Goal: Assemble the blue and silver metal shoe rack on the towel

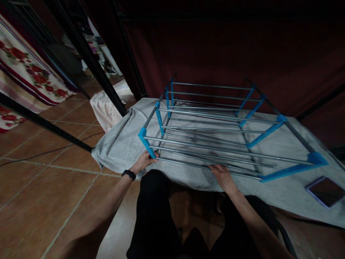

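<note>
A metal rack (212,140) of silver rods, grey side poles and blue plastic connectors lies on its side on a grey cloth (121,144) spread over the floor. My left hand (142,162), with a black band on the wrist, is closed around the near left corner where the lowest rod meets a blue connector. My right hand (222,176) rests on the nearest silver rod toward the middle, fingers curled over it. My dark-trousered legs fill the bottom centre.
A phone (325,190) lies screen-up on the cloth at the right. Black metal poles (88,57) cross diagonally at the left over the terracotta tile floor (40,201). A white striped cloth (107,108) and flowered fabric (29,72) lie beyond. A dark red curtain (229,54) hangs behind.
</note>
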`<state>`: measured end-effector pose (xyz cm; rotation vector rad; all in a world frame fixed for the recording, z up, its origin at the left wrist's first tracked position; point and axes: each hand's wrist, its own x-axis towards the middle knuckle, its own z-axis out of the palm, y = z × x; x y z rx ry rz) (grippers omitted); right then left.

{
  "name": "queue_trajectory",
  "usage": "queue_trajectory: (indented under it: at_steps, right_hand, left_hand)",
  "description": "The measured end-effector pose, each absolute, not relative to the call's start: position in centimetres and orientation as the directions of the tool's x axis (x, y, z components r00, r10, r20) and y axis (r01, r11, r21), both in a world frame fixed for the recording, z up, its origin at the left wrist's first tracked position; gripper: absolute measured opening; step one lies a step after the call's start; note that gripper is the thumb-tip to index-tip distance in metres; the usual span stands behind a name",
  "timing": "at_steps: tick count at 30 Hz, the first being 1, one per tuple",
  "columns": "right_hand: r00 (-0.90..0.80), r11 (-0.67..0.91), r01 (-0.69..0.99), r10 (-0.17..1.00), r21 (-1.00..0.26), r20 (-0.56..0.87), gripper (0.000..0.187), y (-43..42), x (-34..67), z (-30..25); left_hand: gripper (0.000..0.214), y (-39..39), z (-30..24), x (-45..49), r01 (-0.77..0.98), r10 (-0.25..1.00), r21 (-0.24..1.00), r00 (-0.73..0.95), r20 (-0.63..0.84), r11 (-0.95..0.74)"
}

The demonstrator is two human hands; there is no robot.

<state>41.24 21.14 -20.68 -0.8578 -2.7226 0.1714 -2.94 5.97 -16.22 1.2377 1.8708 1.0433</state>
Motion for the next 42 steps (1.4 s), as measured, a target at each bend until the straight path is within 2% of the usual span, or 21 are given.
queue_trajectory:
  at_steps: [7,12,19,32,38,42]
  right_hand:
    - [-0.784,0.813,0.549,0.582,-0.195,0.216,0.036,21.2,41.2,-20.6]
    - [-0.772,0.799,0.549,0.597,-0.247,0.218,0.035,21.2,41.4,-20.4]
    - [-0.761,0.787,0.549,0.61,-0.281,0.222,0.034,21.2,41.9,-20.2]
    - [-0.773,0.803,0.534,0.591,-0.267,0.231,0.034,21.6,42.3,-21.7]
    - [-0.786,0.811,0.531,0.58,-0.247,0.213,0.034,21.5,42.2,-20.9]
    - [-0.788,0.812,0.521,0.576,-0.264,0.216,0.033,21.5,42.2,-20.6]
  left_hand:
    - [0.032,6.0,-16.0,-2.8,0.423,0.932,0.87,-0.347,-0.103,0.253]
    - [0.028,6.0,-15.4,-2.8,0.464,0.936,0.851,-0.341,-0.086,0.247]
    - [0.027,5.7,-14.9,-3.0,0.582,0.944,0.781,-0.329,-0.028,0.226]
    - [0.026,5.4,-16.4,-1.4,0.737,0.92,0.591,-0.392,-0.023,0.329]
    - [0.026,5.4,-17.1,-1.6,0.716,0.92,0.62,-0.391,-0.023,0.32]
    - [0.03,5.5,-17.8,-2.3,0.647,0.937,0.718,-0.349,-0.017,0.255]
